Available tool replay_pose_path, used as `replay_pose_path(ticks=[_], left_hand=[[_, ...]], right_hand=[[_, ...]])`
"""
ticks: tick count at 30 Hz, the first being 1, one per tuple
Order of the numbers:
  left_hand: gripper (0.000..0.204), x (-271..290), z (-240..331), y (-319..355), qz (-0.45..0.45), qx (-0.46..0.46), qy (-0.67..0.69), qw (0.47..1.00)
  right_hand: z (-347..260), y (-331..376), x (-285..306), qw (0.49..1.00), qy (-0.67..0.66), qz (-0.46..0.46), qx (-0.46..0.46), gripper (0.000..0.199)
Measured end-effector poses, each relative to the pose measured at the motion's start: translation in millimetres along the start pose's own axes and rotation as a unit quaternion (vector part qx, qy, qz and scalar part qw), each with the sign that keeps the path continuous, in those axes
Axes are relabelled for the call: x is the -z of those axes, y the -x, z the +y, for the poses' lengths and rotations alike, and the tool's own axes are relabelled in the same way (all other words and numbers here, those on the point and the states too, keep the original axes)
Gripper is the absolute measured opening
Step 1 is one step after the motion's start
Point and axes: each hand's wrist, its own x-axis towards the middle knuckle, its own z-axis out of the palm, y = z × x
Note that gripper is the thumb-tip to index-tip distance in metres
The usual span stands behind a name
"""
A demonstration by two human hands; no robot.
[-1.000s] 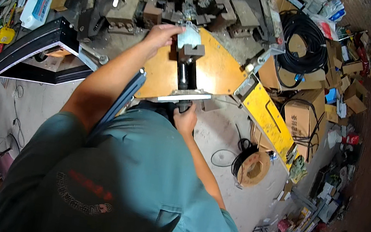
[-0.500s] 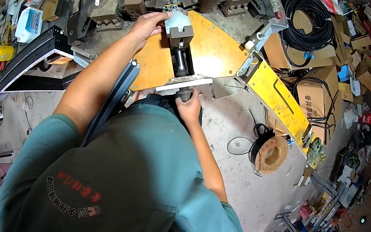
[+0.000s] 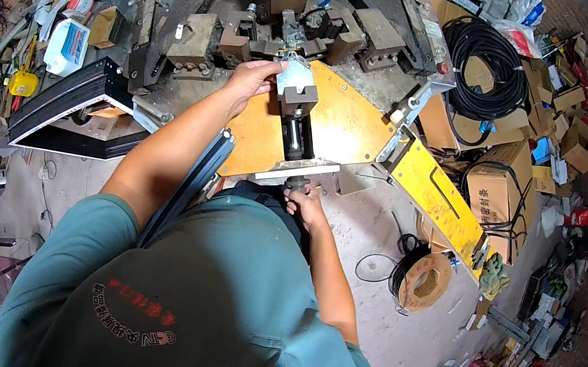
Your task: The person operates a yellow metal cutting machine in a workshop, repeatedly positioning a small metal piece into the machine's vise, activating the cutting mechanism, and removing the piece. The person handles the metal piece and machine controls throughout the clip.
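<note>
On the machine's yellow top plate point(image 3: 352, 119), a slotted metal block point(image 3: 299, 99) sits at the front of a grey metal plate point(image 3: 297, 76). My left hand point(image 3: 253, 82) has its fingers together, the tips at the left edge of that grey plate. Behind the block's near side runs a black cylinder point(image 3: 293, 141) in a slot. Below the pale front bar point(image 3: 298, 171), my right hand point(image 3: 306, 205) is closed round a dark round knob point(image 3: 297, 183); part of the knob is hidden by the fingers. Dark grey profiles point(image 3: 192, 181) stand beside my left forearm.
A yellow slotted arm point(image 3: 441, 198) extends to the right. Cable coils point(image 3: 485, 60) and cardboard boxes point(image 3: 498, 176) lie beyond it, with a spool point(image 3: 424, 283) on the floor. Black frame corners point(image 3: 65, 100) and a white jug point(image 3: 66, 47) are at left.
The view has tilted up, so the bench sits lower in the picture. My left hand stays at the plate's edge. My right hand's fingers have shifted slightly on the knob.
</note>
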Motion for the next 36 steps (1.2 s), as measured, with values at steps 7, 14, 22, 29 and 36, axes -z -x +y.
replay_pose_path(ticks=[7, 14, 22, 29, 36], left_hand=[[0.032, 0.2, 0.8, 2.8, 0.016, -0.002, -0.017, 1.0], [0.032, -0.3, 4.6, -0.5, 0.018, 0.015, -0.018, 1.0], [0.036, -6.2, 2.1, -0.5, 0.022, -0.002, -0.038, 0.999], [0.039, 2.5, -3.9, -4.8, 0.022, -0.02, -0.016, 0.999], [0.039, -1.8, -6.1, -9.3, 0.021, -0.017, -0.025, 0.999]], right_hand=[[9.8, 8.5, -43.0, 0.784, 0.487, 0.353, 0.152, 0.056], [-1.0, -4.4, -1.8, 0.997, 0.068, 0.03, -0.03, 0.019], [35.7, -9.6, -1.4, 0.871, 0.345, 0.234, 0.259, 0.04], [8.3, 6.1, -36.0, 0.812, 0.443, 0.312, 0.219, 0.037], [-4.1, 8.7, -7.7, 0.997, -0.079, -0.007, -0.015, 0.019]])
